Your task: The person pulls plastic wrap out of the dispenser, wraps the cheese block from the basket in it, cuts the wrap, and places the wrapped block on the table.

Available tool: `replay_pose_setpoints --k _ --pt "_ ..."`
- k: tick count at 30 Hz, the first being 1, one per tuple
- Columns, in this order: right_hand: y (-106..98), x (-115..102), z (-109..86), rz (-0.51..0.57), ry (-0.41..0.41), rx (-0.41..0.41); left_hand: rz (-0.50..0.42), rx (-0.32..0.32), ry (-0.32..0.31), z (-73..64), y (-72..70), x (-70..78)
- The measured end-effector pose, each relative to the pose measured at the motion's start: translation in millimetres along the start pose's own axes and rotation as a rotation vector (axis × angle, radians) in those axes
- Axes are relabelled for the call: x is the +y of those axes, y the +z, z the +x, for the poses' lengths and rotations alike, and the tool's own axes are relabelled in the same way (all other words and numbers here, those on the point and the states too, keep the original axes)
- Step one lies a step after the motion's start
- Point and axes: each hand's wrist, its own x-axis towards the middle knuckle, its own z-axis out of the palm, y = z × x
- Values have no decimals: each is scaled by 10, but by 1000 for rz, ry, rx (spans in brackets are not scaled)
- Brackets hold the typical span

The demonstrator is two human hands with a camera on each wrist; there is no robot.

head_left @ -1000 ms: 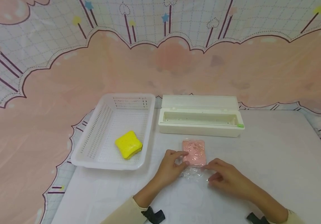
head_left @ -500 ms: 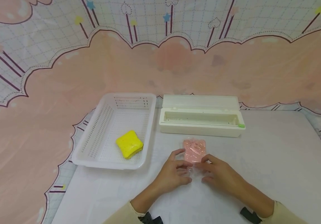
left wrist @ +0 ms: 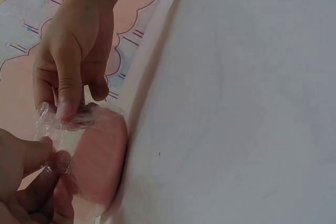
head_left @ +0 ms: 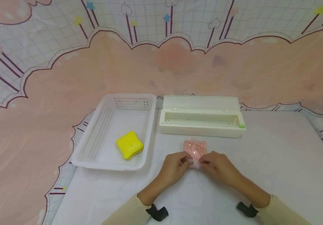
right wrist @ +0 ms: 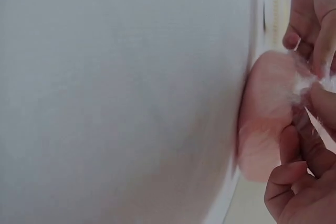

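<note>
Two pinches on clear film (head_left: 194, 163): left hand (head_left: 173, 168), right hand (head_left: 222, 169). Pink block (head_left: 195, 148) beyond them seems wrapped, near end unfinished.

A printed backdrop (head_left: 138, 75) filled the frame's upper half and ran down its left side, its peach cloud (head_left: 116, 62) scalloped in dark line beneath a pale checked band (head_left: 150, 26) with star-tipped stalks. The white bench (head_left: 279, 150) spread across the lower centre and right in soft light.

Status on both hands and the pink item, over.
Left hand, right hand: both pinching clear wrap. Pink item on white surface. Nothing seen in the way.
</note>
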Motion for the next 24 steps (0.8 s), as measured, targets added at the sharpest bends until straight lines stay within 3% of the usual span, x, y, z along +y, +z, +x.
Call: replay_pose_setpoints --k 5,9,12,16,19,24 --pt "16 76 70 128 97 -23 -13 76 4 96 37 -41" --pt "37 111 115 190 177 1 -2 80 -12 157 64 -81" --pt "56 109 143 192 187 53 10 81 -28 191 82 -117" --pt "68 109 165 153 121 127 4 90 -70 229 107 -152" --pt "69 124 158 97 24 137 57 102 -87 244 120 -166" --pt "54 189 142 -103 -261 173 240 74 20 280 110 -204"
